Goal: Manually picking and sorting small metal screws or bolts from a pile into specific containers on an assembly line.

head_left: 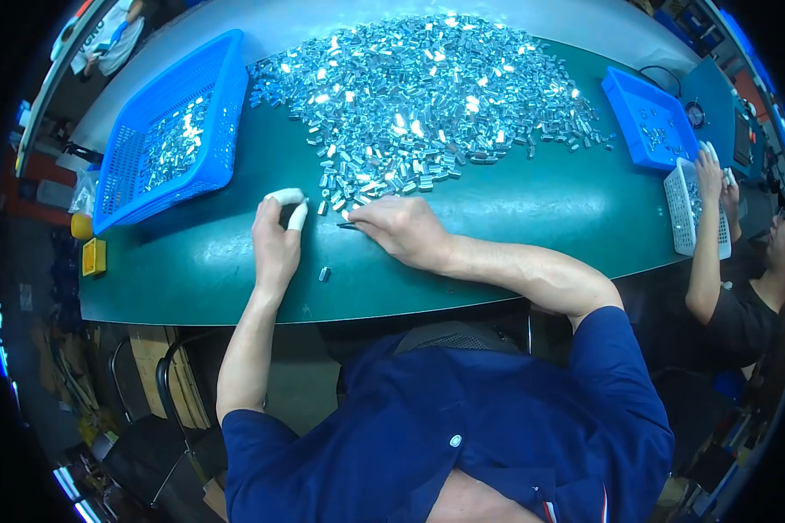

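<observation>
Metal pieces [436,96] lie heaped at the far middle of the green tabletop [497,218]; a single piece [324,274] sits near. Right hand [410,234], beside the heap's near edge, pinches a slim dark tool [347,226]. Left hand [276,242] curls thumb toward forefinger; I cannot tell whether it grips anything.

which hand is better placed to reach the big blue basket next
The left hand, probably: it is nearer the big blue basket, while the right hand is farther off and holds a thin dark tool.
</observation>
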{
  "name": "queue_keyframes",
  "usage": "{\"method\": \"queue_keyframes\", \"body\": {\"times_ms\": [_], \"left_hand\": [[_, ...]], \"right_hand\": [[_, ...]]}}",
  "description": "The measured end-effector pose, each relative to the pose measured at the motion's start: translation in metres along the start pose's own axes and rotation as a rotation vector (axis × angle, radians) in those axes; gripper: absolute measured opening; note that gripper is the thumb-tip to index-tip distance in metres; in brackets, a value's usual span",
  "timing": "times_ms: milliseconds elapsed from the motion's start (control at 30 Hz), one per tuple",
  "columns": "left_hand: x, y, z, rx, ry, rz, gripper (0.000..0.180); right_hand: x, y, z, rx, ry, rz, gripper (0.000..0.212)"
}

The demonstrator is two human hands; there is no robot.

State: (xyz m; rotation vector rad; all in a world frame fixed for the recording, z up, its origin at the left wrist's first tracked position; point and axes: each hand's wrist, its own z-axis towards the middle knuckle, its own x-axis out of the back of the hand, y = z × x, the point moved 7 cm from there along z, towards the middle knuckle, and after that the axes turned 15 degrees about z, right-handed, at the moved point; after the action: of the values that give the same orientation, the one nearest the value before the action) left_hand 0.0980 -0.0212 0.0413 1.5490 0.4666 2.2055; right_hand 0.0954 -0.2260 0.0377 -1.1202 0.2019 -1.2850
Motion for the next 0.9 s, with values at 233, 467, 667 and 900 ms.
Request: {"method": "queue_keyframes", "body": {"times_ms": [233,467,667,900], "left_hand": [[0.022,-0.041,-0.051,0.320,0.069,-0.290,0.021],[0.009,-0.018,-0.064,0.348,-0.033,-0.506,0.033],[-0.021,0.006,-0.063,0.521,-0.101,-0.922,0.022],[-0.014,0.040,-0.057,0.160,-0.077,-0.385,0.030]], "right_hand": [[-0.060,-0.056,-0.018,0.210,-0.249,0.255,0.008],[0.003,0.003,0.015,0.191,0.019,-0.232,0.008],[0.025,-0.011,-0.004,0.026,0.111,0.184,0.014],[0.034,-0.001,-0.013,-0.082,0.171,0.309,0.011]]}}
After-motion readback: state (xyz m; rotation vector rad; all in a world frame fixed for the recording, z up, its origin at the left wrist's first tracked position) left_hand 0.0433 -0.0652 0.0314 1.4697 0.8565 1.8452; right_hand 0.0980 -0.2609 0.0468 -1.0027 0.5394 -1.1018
